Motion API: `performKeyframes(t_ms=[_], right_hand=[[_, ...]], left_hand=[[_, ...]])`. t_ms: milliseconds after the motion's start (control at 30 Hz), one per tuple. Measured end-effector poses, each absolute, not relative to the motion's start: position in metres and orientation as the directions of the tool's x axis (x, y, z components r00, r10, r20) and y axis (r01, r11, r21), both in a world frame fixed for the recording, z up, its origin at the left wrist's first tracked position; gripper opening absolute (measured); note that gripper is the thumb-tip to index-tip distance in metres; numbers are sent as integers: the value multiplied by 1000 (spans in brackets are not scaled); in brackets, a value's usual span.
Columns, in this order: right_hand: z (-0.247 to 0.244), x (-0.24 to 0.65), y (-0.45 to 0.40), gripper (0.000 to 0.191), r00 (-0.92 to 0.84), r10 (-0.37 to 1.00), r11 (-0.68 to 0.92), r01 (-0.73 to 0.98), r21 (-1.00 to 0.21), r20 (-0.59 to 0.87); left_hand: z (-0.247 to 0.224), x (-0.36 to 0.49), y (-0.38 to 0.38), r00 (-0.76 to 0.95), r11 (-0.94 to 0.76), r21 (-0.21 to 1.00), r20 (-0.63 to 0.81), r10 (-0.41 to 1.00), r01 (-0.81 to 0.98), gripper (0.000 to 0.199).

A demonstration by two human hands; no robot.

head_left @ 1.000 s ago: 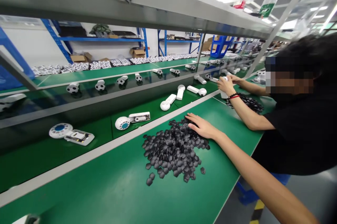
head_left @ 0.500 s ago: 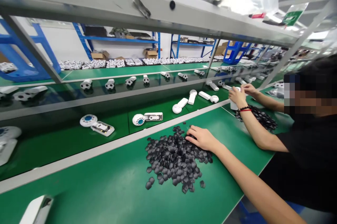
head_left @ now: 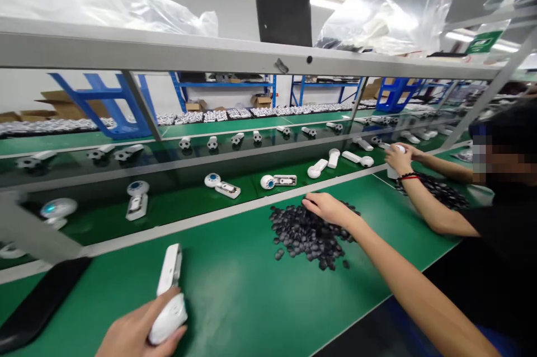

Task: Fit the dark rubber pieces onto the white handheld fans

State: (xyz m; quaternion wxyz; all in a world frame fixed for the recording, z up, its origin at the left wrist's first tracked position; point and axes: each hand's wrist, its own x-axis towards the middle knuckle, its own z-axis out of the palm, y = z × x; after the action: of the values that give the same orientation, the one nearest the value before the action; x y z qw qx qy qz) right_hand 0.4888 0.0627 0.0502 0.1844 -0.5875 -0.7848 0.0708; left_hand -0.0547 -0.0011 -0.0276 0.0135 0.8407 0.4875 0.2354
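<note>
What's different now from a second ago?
The view has swung left, bringing the left hand into sight, holding a white gadget; when it was grasped can't be seen. The right hand remains at the black pieces; the co-worker's hands still hold another white gadget.

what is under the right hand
Black pieces, heaped on the table. Those directly beneath the right hand are covered, so whether its fingertips pinch one can't be seen.

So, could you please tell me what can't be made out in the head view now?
In the head view:
Whether the right hand pinches any black pieces: the hand hides this.
Palm side of the held white device: covered by the left hand.
Left end of the black pad: cut off by the picture's edge.
</note>
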Motion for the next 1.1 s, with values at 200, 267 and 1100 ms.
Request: performKeyframes(t_ms=[200, 267, 1100], right_hand=[[44, 357, 77, 40, -406, 887, 461, 761, -457, 220], [38, 329, 81, 42, -420, 883, 466, 725, -508, 210], [16, 312, 73, 31, -278, 932, 360, 797, -486, 234]], left_hand=[[5, -37, -1, 426, -465, 195, 211, 880, 864, 41], [11, -36, -2, 407, -435, 223, 161, 899, 872, 42], [-12, -59, 14, 482, -557, 433, 279, 831, 709, 51]])
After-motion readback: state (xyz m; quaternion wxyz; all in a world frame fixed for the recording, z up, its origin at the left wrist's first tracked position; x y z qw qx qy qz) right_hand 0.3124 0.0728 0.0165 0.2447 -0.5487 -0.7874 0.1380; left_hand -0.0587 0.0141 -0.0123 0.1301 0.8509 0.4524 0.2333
